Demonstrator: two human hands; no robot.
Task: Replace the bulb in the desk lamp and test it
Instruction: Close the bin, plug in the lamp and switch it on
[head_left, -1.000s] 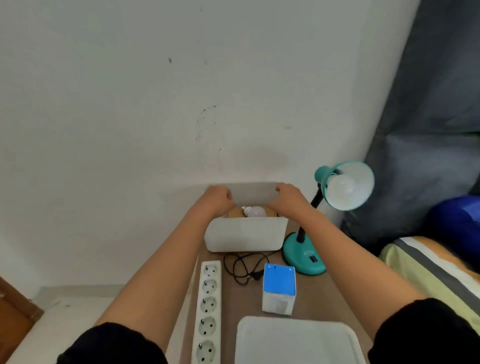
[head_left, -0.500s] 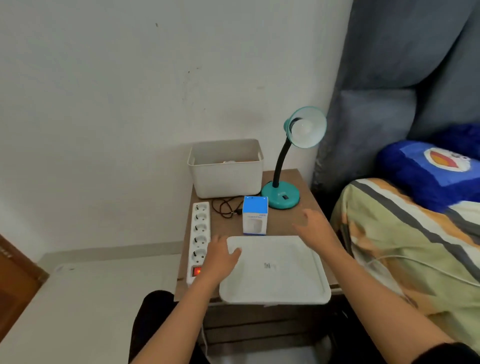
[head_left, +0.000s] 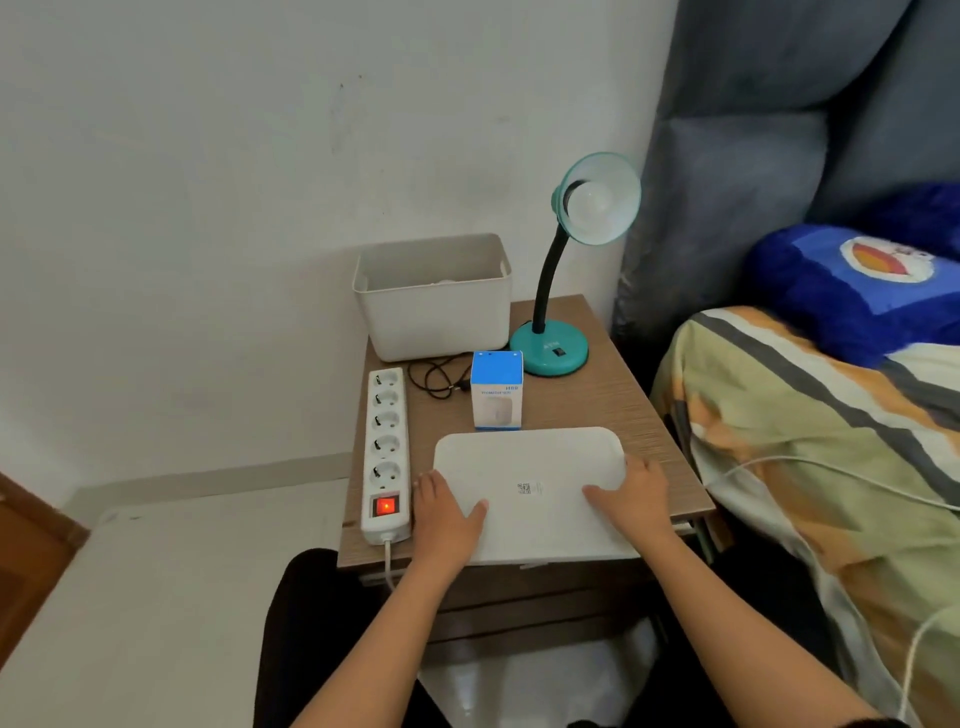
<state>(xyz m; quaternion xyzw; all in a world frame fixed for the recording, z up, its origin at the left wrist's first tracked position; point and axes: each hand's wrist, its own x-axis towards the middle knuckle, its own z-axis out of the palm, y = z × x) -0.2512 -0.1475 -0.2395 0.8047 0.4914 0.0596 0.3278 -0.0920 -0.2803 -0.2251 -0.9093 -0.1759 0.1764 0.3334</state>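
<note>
A teal desk lamp (head_left: 550, 349) stands at the back right of the nightstand, and a white bulb (head_left: 594, 206) sits in its shade. Its black cord (head_left: 435, 379) lies coiled and unplugged beside a white power strip (head_left: 387, 431), whose switch glows red. A small blue and white carton (head_left: 496, 391) stands in front of the lamp. An open white storage box (head_left: 436, 317) is against the wall. A flat white lid (head_left: 530, 462) lies at the front. My left hand (head_left: 445, 512) grips its left edge and my right hand (head_left: 635, 493) its right edge, thumbs on top.
The wooden nightstand (head_left: 602, 400) is small and its front edge is just under the lid. A bed with a striped blanket (head_left: 831, 426) and a blue pillow (head_left: 857, 286) is close on the right. A white wall is behind and bare floor lies to the left.
I have pulled back from the storage box, so the view now takes in the whole nightstand. Both hands left the box and came down onto the lid's two side edges.
</note>
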